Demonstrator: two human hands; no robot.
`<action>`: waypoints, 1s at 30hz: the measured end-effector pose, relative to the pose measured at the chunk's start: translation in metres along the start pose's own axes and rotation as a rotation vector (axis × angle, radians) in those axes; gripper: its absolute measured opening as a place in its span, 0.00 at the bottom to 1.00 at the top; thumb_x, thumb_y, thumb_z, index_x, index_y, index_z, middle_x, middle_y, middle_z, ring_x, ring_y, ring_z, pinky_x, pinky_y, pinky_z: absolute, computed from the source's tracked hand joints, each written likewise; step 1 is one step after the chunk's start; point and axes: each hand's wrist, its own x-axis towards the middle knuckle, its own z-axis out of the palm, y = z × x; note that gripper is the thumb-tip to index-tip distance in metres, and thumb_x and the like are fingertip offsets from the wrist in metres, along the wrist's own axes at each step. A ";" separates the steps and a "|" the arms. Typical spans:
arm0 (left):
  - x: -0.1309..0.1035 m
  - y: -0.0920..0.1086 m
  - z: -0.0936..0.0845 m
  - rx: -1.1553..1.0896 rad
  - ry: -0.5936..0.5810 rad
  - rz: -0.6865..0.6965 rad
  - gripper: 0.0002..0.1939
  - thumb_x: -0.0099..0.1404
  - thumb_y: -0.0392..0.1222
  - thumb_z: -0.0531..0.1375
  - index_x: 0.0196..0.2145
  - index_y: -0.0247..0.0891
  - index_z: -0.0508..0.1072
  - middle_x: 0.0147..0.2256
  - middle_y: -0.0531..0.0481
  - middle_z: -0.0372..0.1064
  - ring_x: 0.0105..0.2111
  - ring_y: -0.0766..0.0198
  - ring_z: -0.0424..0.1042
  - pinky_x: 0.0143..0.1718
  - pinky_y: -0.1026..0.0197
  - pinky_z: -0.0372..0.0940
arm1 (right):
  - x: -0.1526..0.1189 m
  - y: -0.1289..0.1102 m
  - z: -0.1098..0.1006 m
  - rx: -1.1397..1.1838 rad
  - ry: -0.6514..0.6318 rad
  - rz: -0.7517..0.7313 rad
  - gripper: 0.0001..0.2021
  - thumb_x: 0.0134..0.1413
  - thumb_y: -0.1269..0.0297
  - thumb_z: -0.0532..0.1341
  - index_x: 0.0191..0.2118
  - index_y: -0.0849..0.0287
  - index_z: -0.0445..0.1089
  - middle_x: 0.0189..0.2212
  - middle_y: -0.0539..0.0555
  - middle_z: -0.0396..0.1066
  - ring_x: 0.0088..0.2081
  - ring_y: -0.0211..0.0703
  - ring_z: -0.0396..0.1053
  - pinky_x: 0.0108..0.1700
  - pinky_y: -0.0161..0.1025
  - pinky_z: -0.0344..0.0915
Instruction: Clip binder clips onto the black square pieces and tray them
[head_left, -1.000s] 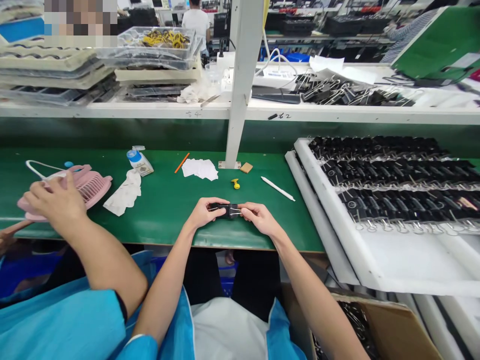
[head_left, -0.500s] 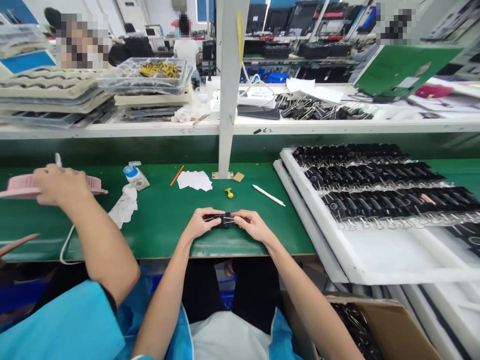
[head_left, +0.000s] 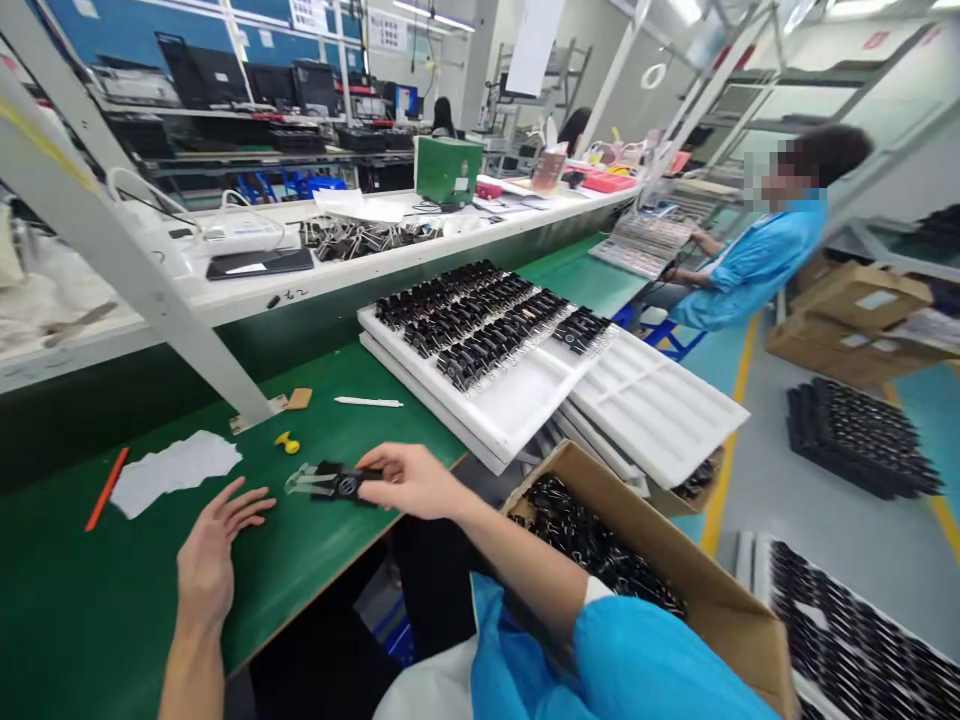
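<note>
My right hand pinches a black clip-like part just over the green table; its thin metal wire ends point left. To the left of it, my left hand is apart from the part, fingers spread, with nothing in it. Beyond the hands lie a small yellow piece, a tan block and a white pen-like stick. White papers and an orange stick are at the left.
A white tray with rows of black clips stands right of the hands. Below it, an open cardboard box holds more black parts. A slanted white post rises at the left. A person in blue sits further right.
The view has swung to the right. My left hand has let go of the black part and opened, while my right hand keeps hold of it. The co-worker's arm at the left is out of view.
</note>
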 end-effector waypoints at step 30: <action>-0.001 -0.010 0.001 0.177 -0.022 -0.024 0.26 0.65 0.58 0.64 0.55 0.40 0.74 0.44 0.44 0.77 0.38 0.55 0.76 0.42 0.54 0.72 | -0.100 0.035 -0.329 -0.921 1.628 -0.140 0.24 0.63 0.54 0.50 0.54 0.65 0.67 0.47 0.67 0.70 0.44 0.55 0.71 0.49 0.52 0.70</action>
